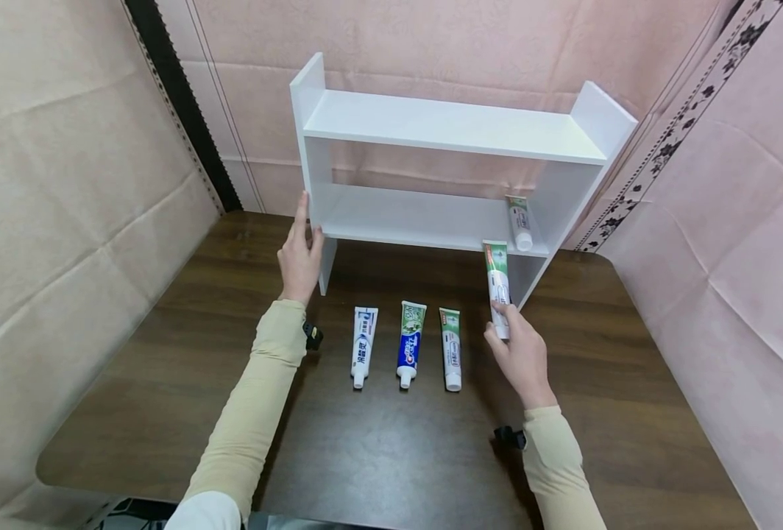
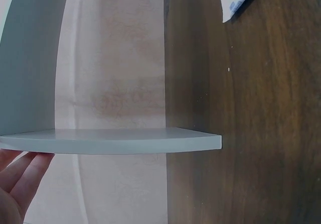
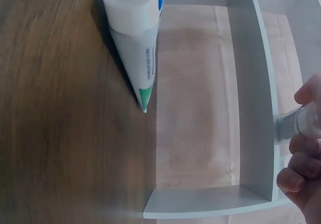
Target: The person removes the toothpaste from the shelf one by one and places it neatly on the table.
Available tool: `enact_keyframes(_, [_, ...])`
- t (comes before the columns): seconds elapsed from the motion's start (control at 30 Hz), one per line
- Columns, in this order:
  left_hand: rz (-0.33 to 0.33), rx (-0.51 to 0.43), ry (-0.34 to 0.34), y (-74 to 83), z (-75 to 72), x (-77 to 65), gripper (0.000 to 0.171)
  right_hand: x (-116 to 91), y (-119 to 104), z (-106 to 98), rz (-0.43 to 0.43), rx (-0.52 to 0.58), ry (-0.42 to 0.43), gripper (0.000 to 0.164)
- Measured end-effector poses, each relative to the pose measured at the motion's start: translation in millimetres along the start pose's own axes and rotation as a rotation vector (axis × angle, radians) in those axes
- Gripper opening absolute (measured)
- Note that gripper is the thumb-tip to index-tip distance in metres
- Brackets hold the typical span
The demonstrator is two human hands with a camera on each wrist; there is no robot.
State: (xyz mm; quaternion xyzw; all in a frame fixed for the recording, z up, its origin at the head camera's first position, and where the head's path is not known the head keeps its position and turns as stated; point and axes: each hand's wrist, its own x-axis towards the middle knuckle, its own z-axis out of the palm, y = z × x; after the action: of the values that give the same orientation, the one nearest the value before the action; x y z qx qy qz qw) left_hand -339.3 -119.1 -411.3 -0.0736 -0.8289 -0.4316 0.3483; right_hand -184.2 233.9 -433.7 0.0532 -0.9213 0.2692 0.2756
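My right hand (image 1: 522, 357) pinches a green-and-white toothpaste tube (image 1: 497, 272) near its cap end; in the head view the tube's crimped end overlaps the front edge of the middle shelf. In the right wrist view the fingers (image 3: 303, 166) are around its white end, beside the shelf board. My left hand (image 1: 300, 258) rests with straight fingers against the left side panel of the white shelf unit (image 1: 431, 132); the left wrist view has its fingers (image 2: 31, 179) touching that panel. Another green-and-white tube (image 1: 519, 223) lies at the middle shelf's right end.
On the brown table (image 1: 391, 449), three tubes lie in a row before the shelf unit: a white-and-blue tube (image 1: 363, 344), a blue-and-green tube (image 1: 411, 344) and a green-and-white tube (image 1: 451, 350). Pink cloth (image 1: 444, 44) hangs behind the unit and along the sides.
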Motion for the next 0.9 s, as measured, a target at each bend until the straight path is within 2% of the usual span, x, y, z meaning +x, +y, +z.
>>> enact_keyframes(0.2, [0.006,0.001,0.011,-1.0,0.5,-0.5,0.059,-11,2,-3,-0.004,-0.002,0.020,0.035])
enact_keyframes(0.33, [0.010,-0.001,0.015,-0.8,0.5,-0.2,0.060,-21,7,0,0.035,0.001,0.026,0.031])
enact_keyframes(0.5, [0.015,0.003,0.014,-1.6,1.0,-0.3,0.059,-32,15,5,0.107,-0.031,-0.053,0.027])
enact_keyframes(0.67, [0.007,0.002,0.012,-1.9,0.8,0.5,0.059,-32,19,6,0.126,-0.071,-0.105,0.026])
enact_keyframes(0.77, [-0.001,0.006,0.008,-1.4,0.8,0.4,0.059,-32,20,5,0.158,-0.120,-0.164,0.025])
enact_keyframes(0.9, [-0.002,0.013,0.018,0.1,1.2,-0.1,0.058,-31,20,3,0.222,-0.152,-0.256,0.034])
